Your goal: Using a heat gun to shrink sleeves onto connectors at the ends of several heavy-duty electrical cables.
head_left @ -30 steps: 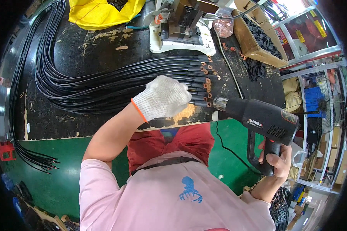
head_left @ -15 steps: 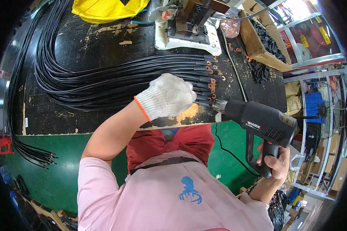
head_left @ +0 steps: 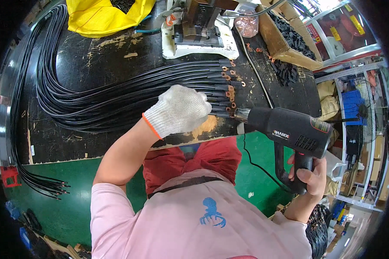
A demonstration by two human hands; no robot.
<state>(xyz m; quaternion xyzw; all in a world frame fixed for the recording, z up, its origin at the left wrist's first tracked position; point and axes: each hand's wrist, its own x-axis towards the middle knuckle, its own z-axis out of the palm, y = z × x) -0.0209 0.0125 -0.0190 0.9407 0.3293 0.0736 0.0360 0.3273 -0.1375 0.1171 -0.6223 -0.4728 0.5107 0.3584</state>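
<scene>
My right hand [head_left: 311, 176], bare, is wrapped round the handle of a black heat gun [head_left: 285, 128]. The gun's metal nozzle points left, right beside the ends of the nearest black cables [head_left: 134, 88]. Those cables lie in a thick bundle across the table, and their ends carry black sleeves [head_left: 218, 87] and copper ring lugs [head_left: 231, 90]. In a white knit glove with an orange cuff, my left hand [head_left: 179, 108] is closed on a cable at the near side of the bundle, just behind its sleeved end. The glove hides its fingertips and the stretch of cable inside.
Behind the cable ends stands a machine on a white base [head_left: 203, 51]. A yellow bag [head_left: 106, 19] lies at the back left. At the back right are a cardboard box [head_left: 285, 43] of black sleeves and a loose pile [head_left: 284, 72] beside it. The dark table's near edge [head_left: 90, 157] borders a green floor.
The whole view has shifted slightly, so the table's things sit a little further left. Both hands keep their grips, and the nozzle stays close beside the near cable ends.
</scene>
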